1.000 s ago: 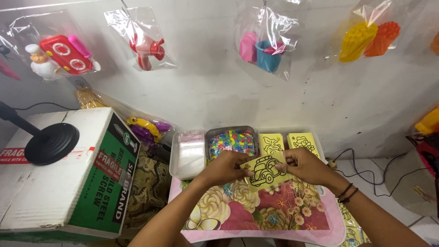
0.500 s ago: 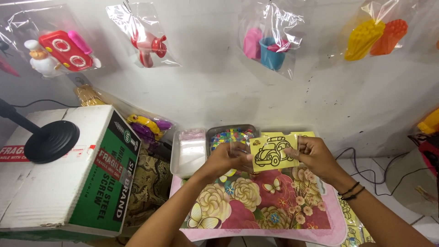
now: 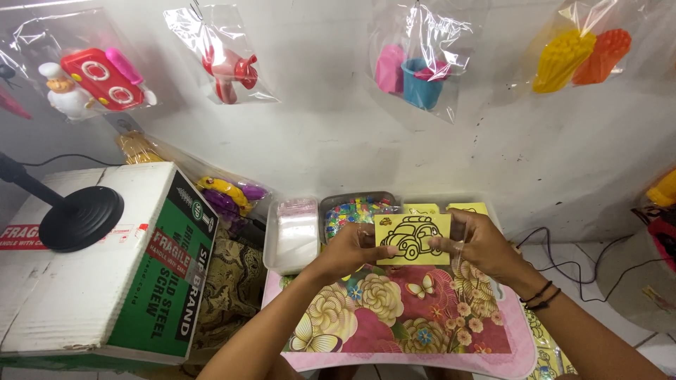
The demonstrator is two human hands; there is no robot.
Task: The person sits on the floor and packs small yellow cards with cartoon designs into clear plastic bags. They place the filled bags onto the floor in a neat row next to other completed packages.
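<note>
Head view: both hands pinch a yellow card (image 3: pixel 412 240) upright above the flowered tray (image 3: pixel 394 317), long axis running nine to three. Left hand (image 3: pixel 350 248) grips its nine o'clock edge, right hand (image 3: pixel 482 246) its three o'clock edge; the drawn car's wheels point toward six.

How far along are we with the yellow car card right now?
Done: one yellow car card is picked up off the tray. In hand: the left hand and right hand hold it by its edges above the floral mat. Left: more yellow cards and the tray of coloured beads sit untouched behind it.
</note>
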